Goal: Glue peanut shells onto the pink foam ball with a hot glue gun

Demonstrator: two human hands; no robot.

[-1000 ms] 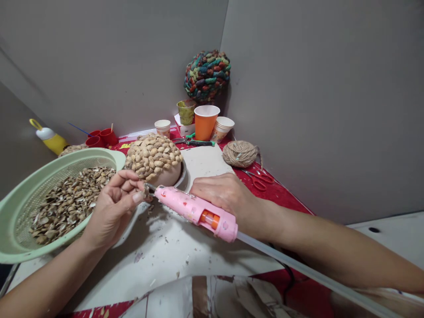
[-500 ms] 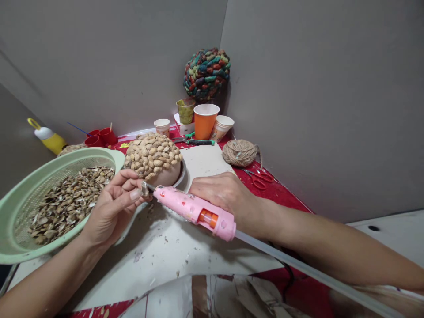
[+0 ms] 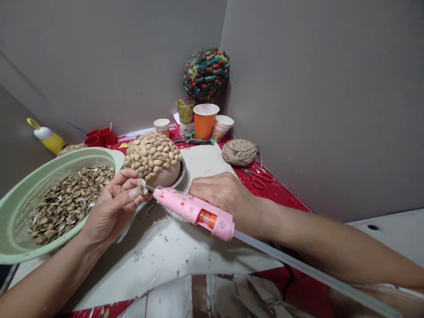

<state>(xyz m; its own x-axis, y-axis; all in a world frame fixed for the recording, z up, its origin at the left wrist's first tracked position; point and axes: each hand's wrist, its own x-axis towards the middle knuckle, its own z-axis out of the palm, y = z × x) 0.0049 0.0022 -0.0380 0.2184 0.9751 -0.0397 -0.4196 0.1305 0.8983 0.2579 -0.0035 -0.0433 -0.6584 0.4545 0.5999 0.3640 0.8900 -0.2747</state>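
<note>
Between the thumb and fingers of my left hand (image 3: 115,203) is a small piece of peanut shell (image 3: 143,187). My right hand (image 3: 225,194) is wrapped round a pink hot glue gun (image 3: 192,210), its nozzle at the shell piece. A long clear glue stick (image 3: 298,263) runs out of the gun's back end. Just beyond my left hand, a pale rounded form (image 3: 167,174) sits in a dish, its upper part covered with peanut shells (image 3: 154,152). At the left stands a green colander (image 3: 62,154) holding many loose shells (image 3: 69,205).
Farther back are an orange cup (image 3: 203,123), paper cups (image 3: 223,126), pliers (image 3: 198,141) and a multicoloured ball (image 3: 207,73). A twine ball (image 3: 240,152) and red scissors (image 3: 258,180) lie to the right. Red cups (image 3: 106,134) and a yellow bottle (image 3: 53,141) stand back left.
The glue gun and the shell piece have shifted very slightly left. Both hands keep their grips, and the other things stay where they were.
</note>
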